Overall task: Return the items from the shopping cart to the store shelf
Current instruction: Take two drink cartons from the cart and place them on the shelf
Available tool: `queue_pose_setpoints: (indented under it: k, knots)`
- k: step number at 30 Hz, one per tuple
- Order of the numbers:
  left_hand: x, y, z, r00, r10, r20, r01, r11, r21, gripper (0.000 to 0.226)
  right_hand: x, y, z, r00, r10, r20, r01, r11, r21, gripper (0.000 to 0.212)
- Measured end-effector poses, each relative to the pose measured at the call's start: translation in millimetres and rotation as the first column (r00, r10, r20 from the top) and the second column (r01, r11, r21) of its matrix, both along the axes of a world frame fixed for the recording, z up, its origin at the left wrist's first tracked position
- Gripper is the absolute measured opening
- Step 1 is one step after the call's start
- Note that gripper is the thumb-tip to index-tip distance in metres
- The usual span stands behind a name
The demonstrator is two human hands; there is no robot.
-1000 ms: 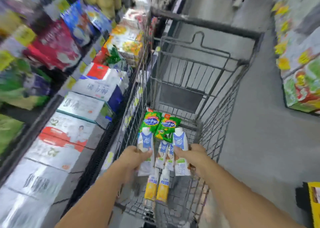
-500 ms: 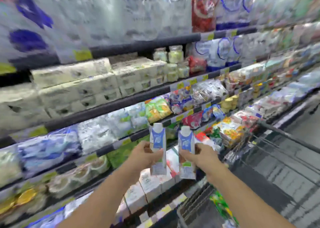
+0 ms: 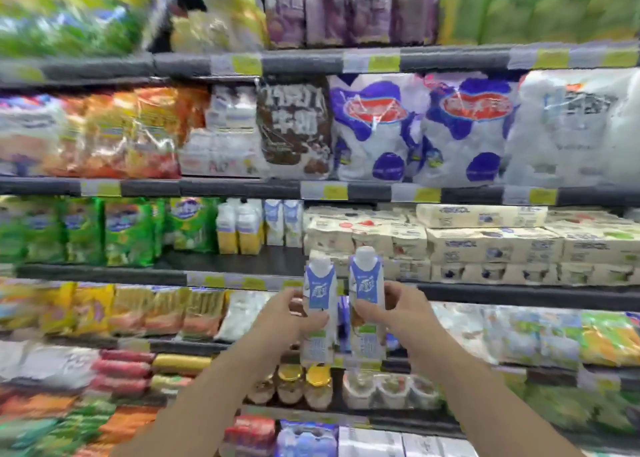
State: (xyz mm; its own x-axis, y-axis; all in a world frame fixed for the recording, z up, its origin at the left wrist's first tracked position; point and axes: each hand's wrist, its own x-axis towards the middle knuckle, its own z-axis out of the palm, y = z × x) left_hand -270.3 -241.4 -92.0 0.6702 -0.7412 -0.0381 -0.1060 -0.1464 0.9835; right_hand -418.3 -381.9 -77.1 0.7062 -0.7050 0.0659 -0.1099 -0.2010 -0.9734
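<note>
Before the store shelf, both hands are raised side by side, each holding one carton upright. Left hand — fingers and thumb curled round the left white-and-blue tapered drink carton with a white cap, gripping it at mid-height. Right hand — fingers and thumb wrapped round the right white-and-blue tapered drink carton in the same manner. The two cartons stand close together, a narrow gap between them, held in front of the dark shelf edge. On that shelf, behind and above the cartons, matching white-and-blue cartons stand beside yellow-and-white cartons; cream multipack boxes are stacked to the right. Green packets stand to the left. Much of the surrounding stock is blurred.
</note>
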Motion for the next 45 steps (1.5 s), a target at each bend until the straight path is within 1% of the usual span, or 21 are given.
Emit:
queue_pose_setpoints:
  k: [3, 5, 8, 12, 14, 18, 21, 23, 25, 28, 31, 34, 36, 39, 41, 45]
  knots:
    - [64, 36, 12, 0.995, 0.077, 0.057, -0.078, 0.997, 0.007, 0.043, 71, 28, 11, 0.998, 0.054, 0.017, -0.054, 0.998, -0.014, 0.02]
    - [100, 50, 16, 0.989, 0.126, 0.084, -0.126, 0.992, 0.001, 0.039, 107, 39, 14, 0.998, 0.063, 0.03, -0.062, 0.998, -0.01, 0.018]
    - [141, 55, 17, 0.985, 0.157, 0.077, -0.156, 0.988, -0.01, 0.032, 149, 43, 17, 0.999, 0.033, 0.019, -0.033, 0.999, -0.013, 0.022]
    - [183, 33, 13, 0.971, 0.212, 0.115, -0.209, 0.977, -0.035, 0.035, 189, 32, 18, 1.0, 0.016, 0.005, -0.016, 1.0, 0.0, 0.021]
    - [195, 15, 14, 0.961, 0.234, 0.144, -0.231, 0.972, -0.04, 0.035, 202, 23, 19, 1.0, -0.006, -0.016, 0.006, 1.0, -0.031, 0.024]
    - [207, -21, 19, 0.949, 0.255, 0.188, -0.254, 0.967, -0.027, 0.037, 220, 2, 24, 1.0, -0.01, -0.009, 0.009, 0.994, -0.113, 0.027]
    - [214, -45, 23, 0.927, 0.267, 0.263, -0.278, 0.961, 0.004, 0.025, 229, -10, 27, 0.999, -0.003, -0.049, -0.005, 0.986, -0.166, 0.029]
    - [222, -58, 22, 0.906, 0.258, 0.336, -0.29, 0.956, 0.05, 0.027, 236, -18, 26, 0.997, -0.005, -0.073, -0.009, 0.982, -0.19, 0.029]
    - [229, -69, 20, 0.896, 0.24, 0.374, -0.294, 0.951, 0.092, 0.031, 243, -23, 24, 0.996, -0.022, -0.083, 0.004, 0.977, -0.215, 0.03]
    - [233, -80, 22, 0.872, 0.251, 0.421, -0.331, 0.935, 0.129, 0.027, 256, -28, 18, 0.995, -0.051, -0.087, 0.028, 0.969, -0.247, 0.034]
    - [239, -88, 20, 0.844, 0.208, 0.495, -0.316, 0.938, 0.144, 0.024, 268, -30, 14, 0.992, -0.09, -0.09, 0.063, 0.962, -0.266, 0.04]
    - [251, -90, 16, 0.799, 0.168, 0.577, -0.298, 0.945, 0.138, 0.019, 281, -31, 14, 0.987, -0.141, -0.08, 0.115, 0.957, -0.266, 0.04]
    - [257, -87, 17, 0.757, 0.116, 0.642, -0.283, 0.945, 0.162, 0.015, 291, -31, 12, 0.976, -0.192, -0.101, 0.159, 0.951, -0.267, 0.039]
    - [269, -82, 20, 0.676, 0.034, 0.736, -0.286, 0.933, 0.22, 0.019, 304, -29, 6, 0.955, -0.264, -0.132, 0.223, 0.939, -0.263, 0.041]
    - [277, -79, 21, 0.642, -0.005, 0.767, -0.281, 0.929, 0.241, 0.023, 310, -28, 0, 0.945, -0.289, -0.149, 0.245, 0.934, -0.26, 0.041]
    - [281, -80, 21, 0.612, -0.029, 0.79, -0.259, 0.937, 0.235, 0.025, 313, -28, -2, 0.929, -0.316, -0.191, 0.254, 0.923, -0.289, 0.038]
